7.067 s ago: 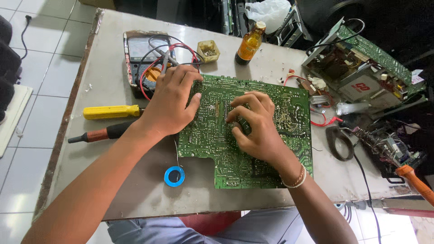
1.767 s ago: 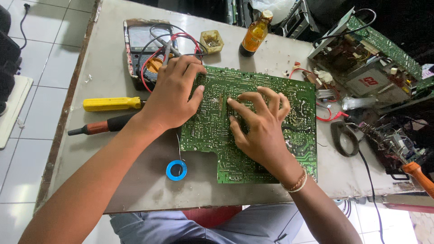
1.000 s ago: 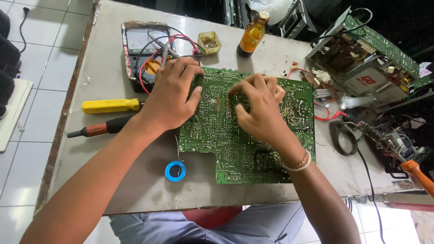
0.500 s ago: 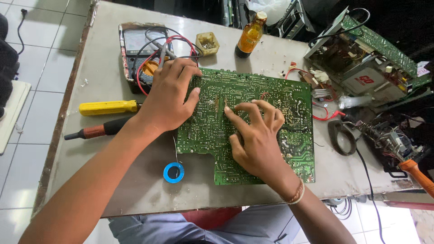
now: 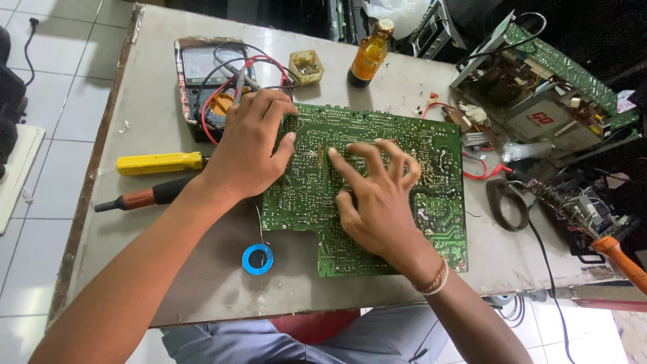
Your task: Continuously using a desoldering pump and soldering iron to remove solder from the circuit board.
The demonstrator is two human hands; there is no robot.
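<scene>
While left hand [image 5: 253, 152] as before flat on green circuit board [image 5: 367, 182], right hand [image 5: 377, 195] fingers now spread wider, gripping nothing.

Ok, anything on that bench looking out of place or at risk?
Mostly workshop clutter. The orange-handled tool pokes past the table's right edge, and the opened chassis sits tilted. The green circuit board lies flat under both hands.

On the table [image 5: 155, 87]: a yellow-handled tool [image 5: 160, 163], blue solder spool [image 5: 257, 259], amber bottle [image 5: 369, 55], multimeter [image 5: 202, 74] with tangled leads, small square tin [image 5: 306, 66]
</scene>
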